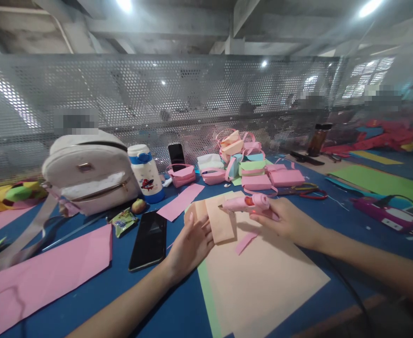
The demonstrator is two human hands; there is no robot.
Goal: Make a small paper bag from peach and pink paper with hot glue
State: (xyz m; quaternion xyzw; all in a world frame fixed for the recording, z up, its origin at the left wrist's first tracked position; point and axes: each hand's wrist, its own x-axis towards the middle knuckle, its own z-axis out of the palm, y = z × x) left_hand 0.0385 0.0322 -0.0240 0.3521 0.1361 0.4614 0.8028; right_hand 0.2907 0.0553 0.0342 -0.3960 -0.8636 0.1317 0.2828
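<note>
In my right hand (pixel 291 223) is a pink hot glue gun (pixel 243 203), its nozzle pointing left over a folded piece of peach paper (pixel 222 227). My left hand (pixel 194 241) is closed on the left part of that folded paper, with the fingers partly behind it. Beneath both lies a large peach sheet (pixel 263 281), with a green sheet (pixel 210 303) showing along its left edge. A small pink paper strip (pixel 246 243) rests on the peach sheet, just below the glue gun.
Several small folded paper bags (pixel 256 182) stand at the back centre. Left are a white backpack (pixel 90 173), a bottle (pixel 146 173), a black phone (pixel 149 239) and pink paper (pixel 51 277). Scissors (pixel 310 191) and a purple device (pixel 386 213) lie right; a cord (pixel 350 286) hangs below my right arm.
</note>
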